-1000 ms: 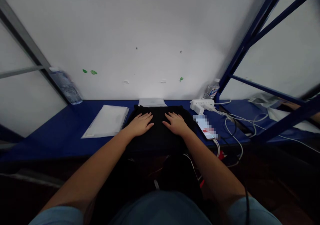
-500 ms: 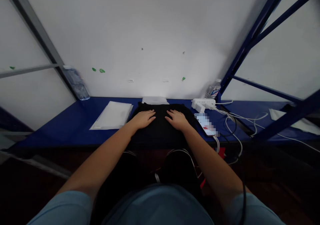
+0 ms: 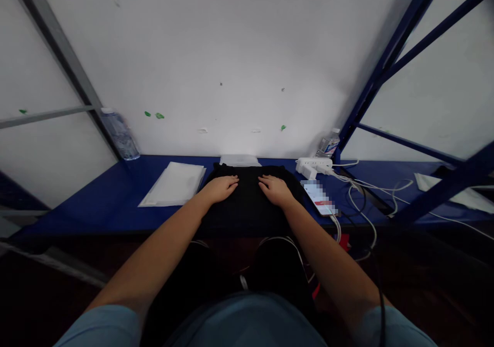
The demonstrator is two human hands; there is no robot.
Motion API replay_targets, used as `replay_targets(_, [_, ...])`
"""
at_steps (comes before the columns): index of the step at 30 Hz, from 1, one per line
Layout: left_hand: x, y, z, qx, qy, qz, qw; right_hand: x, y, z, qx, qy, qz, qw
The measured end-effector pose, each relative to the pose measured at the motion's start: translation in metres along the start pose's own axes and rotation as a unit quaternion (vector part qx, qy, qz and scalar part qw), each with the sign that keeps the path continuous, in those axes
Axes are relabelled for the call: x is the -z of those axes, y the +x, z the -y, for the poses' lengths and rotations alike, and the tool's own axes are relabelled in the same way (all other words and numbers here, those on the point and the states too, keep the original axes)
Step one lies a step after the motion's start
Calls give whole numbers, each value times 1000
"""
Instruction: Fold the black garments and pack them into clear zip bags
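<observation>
A black cloth [image 3: 247, 208] lies spread on the blue table [image 3: 104, 197] in front of me, its near edge at the table's front. My left hand [image 3: 223, 188] rests palm down on the cloth's left part, fingers extended and holding nothing. On the right part lies my right hand [image 3: 276, 190], also palm down with its fingers stretched out. A gap of black cloth separates the two hands. Behind the cloth, a white packet [image 3: 239, 160] shows against the wall.
White plastic sleeves [image 3: 173, 185] lie at left, near a tall clear bottle [image 3: 121, 136]. On the right are a phone [image 3: 318, 197], a white power strip [image 3: 314, 164], several cables and a small bottle [image 3: 329, 143]. Blue metal posts [image 3: 372, 89] stand at right.
The view has tilted up slightly, so everything sits a little lower. The fingers of both hands look drawn a bit closer together; both hands stay on the cloth.
</observation>
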State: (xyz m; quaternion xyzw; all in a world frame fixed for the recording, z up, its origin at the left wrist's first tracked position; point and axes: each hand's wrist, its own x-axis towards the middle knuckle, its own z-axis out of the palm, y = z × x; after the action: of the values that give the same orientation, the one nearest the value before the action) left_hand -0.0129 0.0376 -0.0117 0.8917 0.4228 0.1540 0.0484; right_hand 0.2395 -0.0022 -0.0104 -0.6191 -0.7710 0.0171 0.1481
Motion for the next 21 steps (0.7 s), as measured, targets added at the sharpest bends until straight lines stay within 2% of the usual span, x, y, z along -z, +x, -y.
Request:
replay_targets(6, [3, 0, 3, 4, -29, 9, 1000, -1, 1, -1, 0, 3, 3, 1000])
replay_targets(21, [5, 1, -1, 16, -25, 16, 999, 2, 0, -3, 3, 10, 9, 1000])
